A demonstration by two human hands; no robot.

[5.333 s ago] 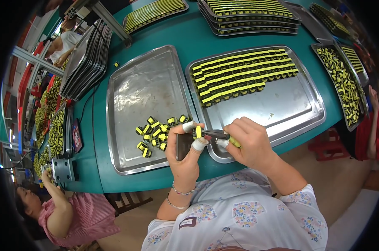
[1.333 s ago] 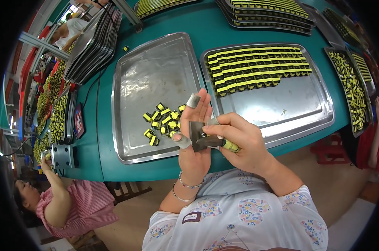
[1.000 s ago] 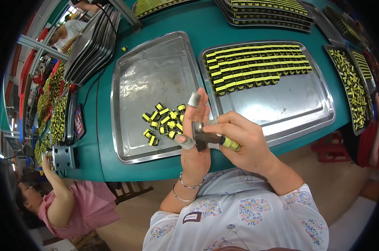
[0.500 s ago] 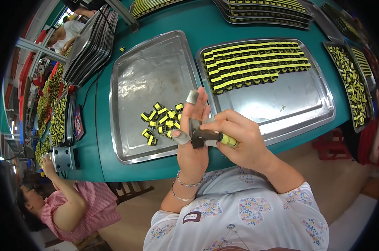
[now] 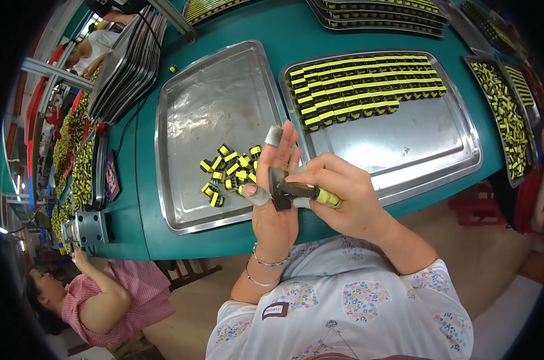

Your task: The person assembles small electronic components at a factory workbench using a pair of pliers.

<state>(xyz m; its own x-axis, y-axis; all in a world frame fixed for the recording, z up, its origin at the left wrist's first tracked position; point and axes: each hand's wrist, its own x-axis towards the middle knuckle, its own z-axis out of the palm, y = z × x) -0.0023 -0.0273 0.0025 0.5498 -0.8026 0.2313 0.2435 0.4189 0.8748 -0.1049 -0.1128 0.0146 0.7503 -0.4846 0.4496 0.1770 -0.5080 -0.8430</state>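
Observation:
In front of my body, over the near edges of two metal trays, my hands meet. My left hand point(image 5: 275, 225) is turned palm up with its fingers stretched, and a dark flat block point(image 5: 278, 187) lies between its thumb and palm. Tape or cots cover some fingertips. My right hand point(image 5: 359, 195) pinches a small black component with yellow tape point(image 5: 328, 198), a dark bar point(image 5: 298, 190) running from it to the block. Whether bar and block are one piece I cannot tell. Loose components of the same yellow-and-black kind point(image 5: 231, 170) lie in the left tray point(image 5: 206, 90).
The right tray point(image 5: 428, 141) carries neat rows of yellow-and-black components point(image 5: 368, 84). Stacked trays point(image 5: 128, 66) stand at the far left, more filled trays point(image 5: 380, 18) at the back. A tray of loose components point(image 5: 503, 114) sits at right. A co-worker point(image 5: 113, 294) sits at left.
My hands keep their hold on the block and the component, with hardly any shift. The co-worker's hand at left has lowered slightly. The whole view has moved a little.

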